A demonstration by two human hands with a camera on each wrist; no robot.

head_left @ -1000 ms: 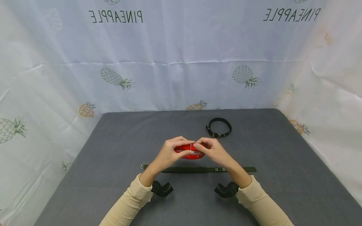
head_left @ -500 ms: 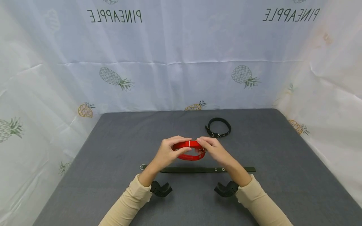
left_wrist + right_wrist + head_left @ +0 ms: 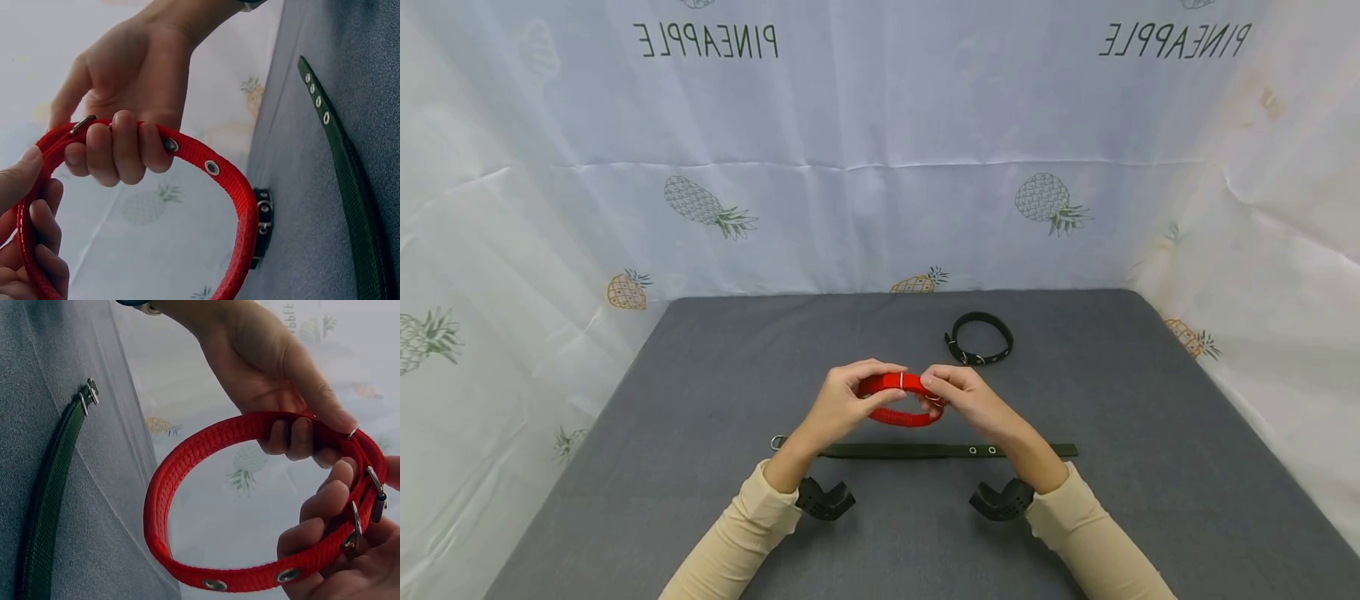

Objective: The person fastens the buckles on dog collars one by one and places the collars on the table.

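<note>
So there are three collars in total here: one red collar (image 3: 901,398) that I'm holding, one dark green strap (image 3: 925,451) laid out flat and unbuckled on the grey table (image 3: 700,375), and one black collar (image 3: 979,338) buckled into a loop further back on my right. Two hands, both busy with the red one.

Both forearms come in from the bottom edge, in cream sleeves (image 3: 730,542), angled toward each other so my hands meet in the middle, lifted a bit above the table. My left hand (image 3: 842,404) has its fingers curled over the top of the red band with the thumb underneath, pinching it. My right hand (image 3: 966,398) is wrapped round the other side of the loop, right where the metal buckle (image 3: 375,494) and ring (image 3: 355,526) sit, fingers curled over the strap in the left wrist view.

The red collar is closed into a loop and hangs between the two grips, with the free part of the loop dipping toward me, eyelets (image 3: 287,574) showing along it. It's off the table, just above and behind the green strap, which runs crosswise under my wrists. The black collar is well apart from my hands.
</note>
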